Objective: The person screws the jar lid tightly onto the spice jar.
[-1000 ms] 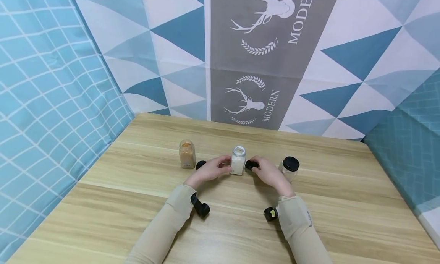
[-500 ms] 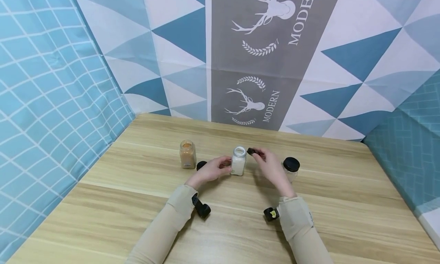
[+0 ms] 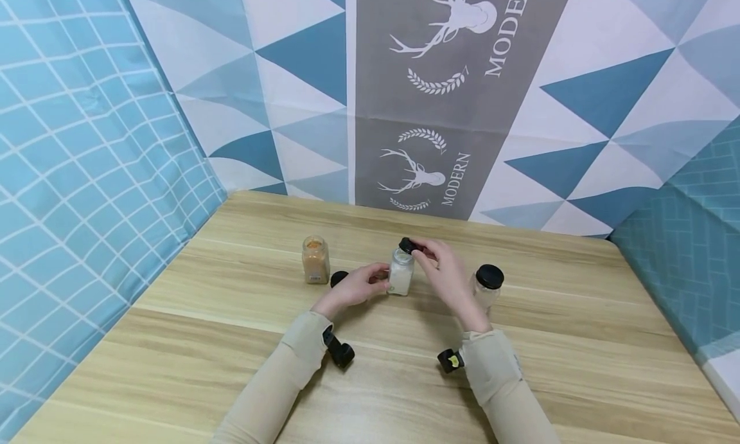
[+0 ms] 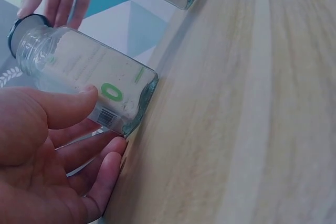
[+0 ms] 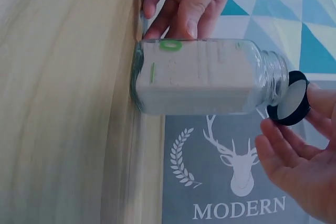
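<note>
A glass jar (image 3: 400, 275) of white powder stands upright on the wooden table, its neck bare and threaded in the right wrist view. My left hand (image 3: 360, 283) holds it low on its left side, thumb and fingers curved about the glass (image 4: 100, 77). Between thumb and fingers, my right hand (image 3: 444, 272) pinches a black lid (image 5: 290, 100). The lid tilts right at the jar's mouth, its pale inner face turned toward the opening.
Left of the hands stands an uncovered jar of orange-brown contents (image 3: 315, 261), with a black lid (image 3: 338, 277) lying beside it. A jar with a black lid on (image 3: 489, 278) stands right of my right hand. A patterned cloth (image 3: 312, 142) hangs behind the table (image 3: 243, 270).
My right hand has lifted the black lid from beside the jar's base, up and leftward to its mouth. My left hand and the jar have stayed in place.
</note>
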Tool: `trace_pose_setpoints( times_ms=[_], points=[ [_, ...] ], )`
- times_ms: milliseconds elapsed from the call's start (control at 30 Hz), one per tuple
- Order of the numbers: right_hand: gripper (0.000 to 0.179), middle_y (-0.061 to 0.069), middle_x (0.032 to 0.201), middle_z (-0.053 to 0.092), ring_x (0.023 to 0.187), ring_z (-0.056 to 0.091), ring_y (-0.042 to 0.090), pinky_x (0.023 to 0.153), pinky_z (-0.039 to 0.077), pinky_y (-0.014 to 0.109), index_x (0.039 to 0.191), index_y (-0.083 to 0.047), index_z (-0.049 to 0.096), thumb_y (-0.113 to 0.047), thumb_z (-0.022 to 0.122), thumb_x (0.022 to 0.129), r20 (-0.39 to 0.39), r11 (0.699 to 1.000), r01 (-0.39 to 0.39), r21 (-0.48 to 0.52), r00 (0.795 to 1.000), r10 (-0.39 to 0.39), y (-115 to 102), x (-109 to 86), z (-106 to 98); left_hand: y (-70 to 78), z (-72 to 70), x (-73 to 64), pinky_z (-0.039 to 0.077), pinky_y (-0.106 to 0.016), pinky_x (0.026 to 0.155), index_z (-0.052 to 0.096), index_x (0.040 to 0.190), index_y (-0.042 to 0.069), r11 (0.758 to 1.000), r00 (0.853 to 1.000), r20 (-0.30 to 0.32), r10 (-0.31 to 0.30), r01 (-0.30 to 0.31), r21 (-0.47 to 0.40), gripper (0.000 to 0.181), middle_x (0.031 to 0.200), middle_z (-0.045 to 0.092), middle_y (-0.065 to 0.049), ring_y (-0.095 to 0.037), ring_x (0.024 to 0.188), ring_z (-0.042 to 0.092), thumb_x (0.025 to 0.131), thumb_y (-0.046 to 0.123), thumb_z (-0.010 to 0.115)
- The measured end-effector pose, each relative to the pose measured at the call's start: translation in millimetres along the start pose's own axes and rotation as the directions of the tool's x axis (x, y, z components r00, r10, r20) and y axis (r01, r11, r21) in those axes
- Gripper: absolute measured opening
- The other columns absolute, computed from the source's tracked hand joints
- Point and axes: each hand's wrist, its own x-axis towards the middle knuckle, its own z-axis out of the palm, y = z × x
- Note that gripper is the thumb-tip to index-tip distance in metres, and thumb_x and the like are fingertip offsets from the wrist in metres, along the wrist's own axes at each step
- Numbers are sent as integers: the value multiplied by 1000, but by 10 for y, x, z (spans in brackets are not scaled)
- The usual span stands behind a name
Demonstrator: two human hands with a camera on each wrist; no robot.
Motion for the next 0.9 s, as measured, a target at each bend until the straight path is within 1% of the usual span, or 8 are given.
trace_pose_setpoints(
  times_ms=[133, 267, 367, 500, 667, 900],
  points=[
    [32, 7, 120, 56, 107, 53, 22, 90, 45, 40, 121, -17, 59, -29, 53, 91, 7, 996, 72, -44, 997, -72, -18, -11, 36, 6, 2, 0, 43, -40, 92, 44, 133, 8, 1000, 1000, -7, -2, 2, 5, 44, 127, 53, -11, -25, 115, 51, 92, 23, 53],
    [32, 6, 125, 53, 115, 49, 23, 95, 41, 43, 122, -18, 58, -27, 54, 91, 26, 991, 117, -71, 993, -115, -9, -17, 68, 7, 2, -2, 43, -40, 92, 44, 133, 8, 1000, 1000, -7, -5, 5, 2, 45, 127, 53, -10, -24, 115, 50, 92, 23, 53],
    [32, 7, 125, 53, 117, 47, 24, 98, 38, 44, 122, -17, 58, -25, 55, 91, 31, 987, 140, -78, 990, -138, -2, -16, 86, -1, 3, 0, 42, -41, 92, 44, 133, 8, 1000, 1000, -4, -5, 5, -8, 45, 127, 53, -11, -25, 115, 50, 92, 23, 53],
    [31, 7, 123, 54, 117, 48, 23, 98, 38, 43, 121, -16, 59, -22, 55, 91, 36, 983, 155, -94, 988, -152, 7, -16, 100, -7, 4, 1, 41, -42, 94, 44, 133, 8, 1000, 1000, -1, -2, 2, -7, 45, 128, 53, -11, -26, 116, 50, 92, 23, 53],
    [31, 6, 123, 54, 117, 48, 23, 98, 37, 43, 120, -15, 59, -21, 56, 90, 45, 982, 153, -108, 988, -149, 28, -29, 106, 4, 3, -4, 41, -41, 94, 43, 134, 8, 1000, 1000, -2, -8, 8, 14, 46, 128, 52, -11, -25, 116, 50, 92, 24, 53],
    [32, 7, 124, 54, 117, 47, 24, 98, 37, 44, 120, -15, 59, -20, 58, 89, 60, 982, 156, -104, 987, -150, 56, -37, 99, 3, 7, -4, 43, -40, 92, 43, 134, 7, 1000, 1000, -5, -10, 10, 26, 46, 127, 53, -10, -24, 114, 51, 92, 24, 53]
  ],
)
